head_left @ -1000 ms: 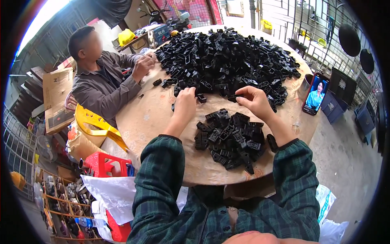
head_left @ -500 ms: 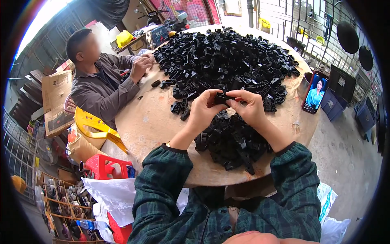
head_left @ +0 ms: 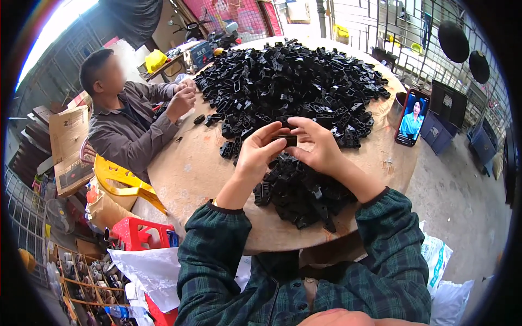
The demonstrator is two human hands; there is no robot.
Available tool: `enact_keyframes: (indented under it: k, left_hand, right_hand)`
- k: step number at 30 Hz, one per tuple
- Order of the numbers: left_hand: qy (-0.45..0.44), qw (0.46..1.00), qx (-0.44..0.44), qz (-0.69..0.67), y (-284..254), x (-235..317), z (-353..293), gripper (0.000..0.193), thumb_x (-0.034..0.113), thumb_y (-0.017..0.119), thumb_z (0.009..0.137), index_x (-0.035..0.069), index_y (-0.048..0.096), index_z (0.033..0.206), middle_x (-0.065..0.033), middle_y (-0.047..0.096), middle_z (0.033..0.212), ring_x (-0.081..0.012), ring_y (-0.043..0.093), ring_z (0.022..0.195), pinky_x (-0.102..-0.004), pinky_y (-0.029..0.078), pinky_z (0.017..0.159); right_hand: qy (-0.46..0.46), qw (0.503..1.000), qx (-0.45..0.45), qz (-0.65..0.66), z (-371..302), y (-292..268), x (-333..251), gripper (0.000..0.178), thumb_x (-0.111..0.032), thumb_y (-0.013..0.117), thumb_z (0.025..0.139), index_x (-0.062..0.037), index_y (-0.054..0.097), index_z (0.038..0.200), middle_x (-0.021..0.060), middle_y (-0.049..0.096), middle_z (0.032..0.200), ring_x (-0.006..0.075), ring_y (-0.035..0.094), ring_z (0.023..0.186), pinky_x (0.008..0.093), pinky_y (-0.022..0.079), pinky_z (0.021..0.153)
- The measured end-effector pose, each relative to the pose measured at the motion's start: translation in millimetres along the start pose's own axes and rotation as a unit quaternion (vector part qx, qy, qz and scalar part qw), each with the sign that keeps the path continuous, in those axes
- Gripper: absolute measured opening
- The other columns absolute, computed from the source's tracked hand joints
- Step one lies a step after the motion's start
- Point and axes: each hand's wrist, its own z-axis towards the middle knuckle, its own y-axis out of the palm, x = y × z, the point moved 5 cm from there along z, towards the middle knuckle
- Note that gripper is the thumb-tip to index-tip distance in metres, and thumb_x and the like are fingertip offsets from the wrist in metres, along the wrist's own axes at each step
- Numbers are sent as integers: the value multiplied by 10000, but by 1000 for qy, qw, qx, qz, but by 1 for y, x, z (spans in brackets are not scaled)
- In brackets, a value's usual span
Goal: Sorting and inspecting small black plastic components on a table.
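Between my left hand (head_left: 255, 157) and my right hand (head_left: 319, 146) is a small black plastic part (head_left: 287, 140), gripped by the fingertips of both. My fingers hide some of it, so its full shape cannot be made out. Beyond my hands rises a large heap of similar black plastic parts (head_left: 288, 81). A smaller pile of them (head_left: 304, 193) lies below my hands, between my forearms. Both heaps rest on a round table (head_left: 185, 179) with a beige patterned cover.
Across the table's left side a person (head_left: 130, 108) works at something small with both hands. A phone (head_left: 412, 118) showing a video stands upright at the right. A yellow chair (head_left: 122, 182) and a red stool (head_left: 136, 231) are at the left.
My hands have shifted slightly left and lower in view, still holding the black part, and my right fingers have spread and re-angled. The whole view has moved slightly.
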Motion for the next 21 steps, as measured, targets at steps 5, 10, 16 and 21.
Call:
enact_keyframes:
  k: [5,10,16,21]
  left_hand:
    - [111,958,-7,265,10,7,-6,493,-11,633,781,-44,460,1241,-105,569,1164,-127,550,1014,-235,457,840]
    - [89,926,7,367,12,17,-10,430,-68,605,779,-39,513,1198,-89,614,1083,-99,571,920,-229,465,810]
    - [170,893,44,414,17,27,-13,316,-52,633,769,-22,605,1082,-44,647,990,-58,578,825,-182,467,727]
    - [61,896,-159,409,23,16,-14,321,34,698,735,5,625,1046,-49,653,947,-103,599,831,-232,484,748]
  right_hand:
    - [108,978,-143,104,-1,3,24,392,-95,675,779,14,550,1135,-12,568,815,12,449,677,180,408,600]
    - [81,991,-105,-7,0,-4,2,327,-75,674,757,23,595,1059,49,644,778,71,538,646,237,451,582]
    - [70,992,-104,20,4,-11,-1,288,-45,661,786,11,594,1060,45,629,866,52,549,745,206,458,644]
    - [143,988,-13,-57,18,-78,33,272,-134,581,854,-5,571,1093,77,638,921,106,593,717,235,477,615]
